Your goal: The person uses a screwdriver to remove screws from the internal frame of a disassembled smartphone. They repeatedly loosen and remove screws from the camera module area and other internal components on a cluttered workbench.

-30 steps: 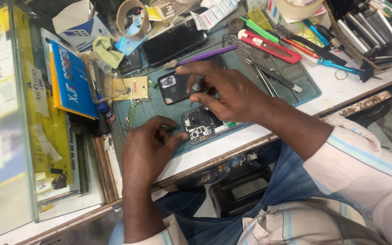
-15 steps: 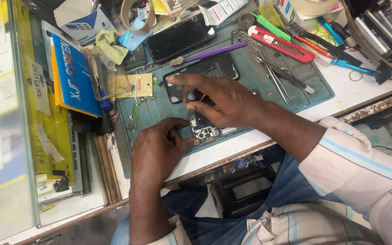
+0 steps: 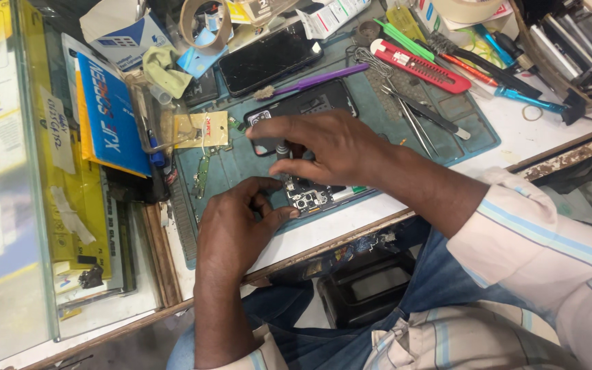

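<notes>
Circuitry lay exposed on the opened phone (image 3: 310,195), which sat on the green work mat (image 3: 474,130) near the front edge of the desk (image 3: 549,137). The right hand (image 3: 330,147) arched over it, its grip pinched together on a small dark screwdriver (image 3: 283,152) held upright with the tip down at the phone's inner board. The left hand (image 3: 238,223) rested just beside the phone on the mat, fingers curled with the tips touching the phone's near corner; its grip looked closed, though I could not tell whether anything was in it. Just behind the phone lay a black back cover (image 3: 310,104), and beyond that a dark phone screen (image 3: 268,58) and a purple brush (image 3: 313,81). Off to the right were a red utility knife (image 3: 419,65) and metal tweezers (image 3: 423,113), well apart from both hands.
</notes>
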